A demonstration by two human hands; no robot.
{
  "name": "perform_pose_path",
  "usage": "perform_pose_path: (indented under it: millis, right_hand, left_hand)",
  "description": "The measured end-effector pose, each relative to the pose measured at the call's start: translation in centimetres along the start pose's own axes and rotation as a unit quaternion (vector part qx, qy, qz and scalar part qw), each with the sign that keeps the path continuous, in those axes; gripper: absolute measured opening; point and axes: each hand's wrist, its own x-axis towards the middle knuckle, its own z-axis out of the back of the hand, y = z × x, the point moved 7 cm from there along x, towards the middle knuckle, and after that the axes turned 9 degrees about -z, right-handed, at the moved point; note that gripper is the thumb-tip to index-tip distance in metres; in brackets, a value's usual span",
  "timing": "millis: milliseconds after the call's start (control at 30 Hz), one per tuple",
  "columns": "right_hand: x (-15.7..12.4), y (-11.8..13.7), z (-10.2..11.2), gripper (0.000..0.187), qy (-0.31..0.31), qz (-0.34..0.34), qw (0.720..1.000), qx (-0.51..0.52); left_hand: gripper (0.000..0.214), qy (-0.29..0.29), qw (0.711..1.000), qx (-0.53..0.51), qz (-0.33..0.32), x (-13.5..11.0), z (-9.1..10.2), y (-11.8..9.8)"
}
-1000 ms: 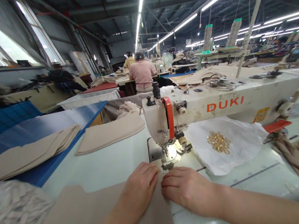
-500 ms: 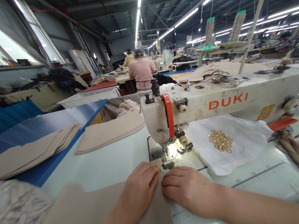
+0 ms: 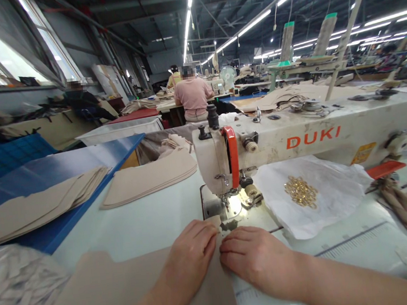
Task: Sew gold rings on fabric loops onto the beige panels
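A large beige fabric panel [image 3: 129, 276] lies on the pale table in front of the sewing machine [image 3: 260, 139]. My left hand [image 3: 195, 245] is closed on the panel near its top right corner, fingers curled together. Beside it, my right hand [image 3: 252, 254] grips the panel's right edge with bunched fingers; its fingertips are partly hidden. The panel's corner reaches just short of the lit presser foot [image 3: 227, 208] and needle area. Gold-coloured metal rings [image 3: 301, 191] are heaped on a white sheet [image 3: 326, 212] to the right of the needle.
Stacked beige panels [image 3: 151, 177] lie behind the left hand, with more panels [image 3: 49, 202] on a blue board [image 3: 116, 152]. A plastic bag of pale strips [image 3: 22, 293] sits at the left edge. People [image 3: 193, 95] sit farther back. Thread cones [image 3: 324, 38] stand behind the machine.
Both hands and the panel stay nearly in place by the machine. The view has shifted very slightly.
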Motion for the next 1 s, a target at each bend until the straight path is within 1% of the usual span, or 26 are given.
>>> perform_pose_path:
  millis: [200,433,567,733,833,1000]
  right_hand:
    - [0.3,0.2,0.1,0.012,-0.024,-0.013,0.998,-0.056]
    - [0.6,-0.2,-0.1,0.011,-0.023,-0.039,0.997,-0.07]
    - [0.7,-0.1,-0.1,0.01,-0.022,-0.036,0.997,-0.067]
    - [0.9,-0.1,-0.2,0.007,-0.014,-0.014,0.996,-0.088]
    - [1.0,-0.6,0.0,0.005,0.002,-0.01,0.995,-0.1]
    - [1.0,-2.3,0.6,0.006,0.027,-0.03,0.991,-0.126]
  left_hand:
    - [0.025,0.005,1.0,-0.001,0.007,0.0,0.1,-0.1]
    - [0.025,-0.007,1.0,-0.001,0.006,-0.1,0.5,-0.3]
    - [0.024,-0.013,1.0,-0.006,0.01,-0.3,0.7,-0.4]
    - [0.025,-0.017,1.0,-0.002,0.015,-0.3,0.8,-0.4]
    - [0.026,-0.016,1.0,0.001,0.01,0.2,0.3,-0.2]
    - [0.025,-0.009,1.0,0.006,0.0,1.6,-1.3,0.5]
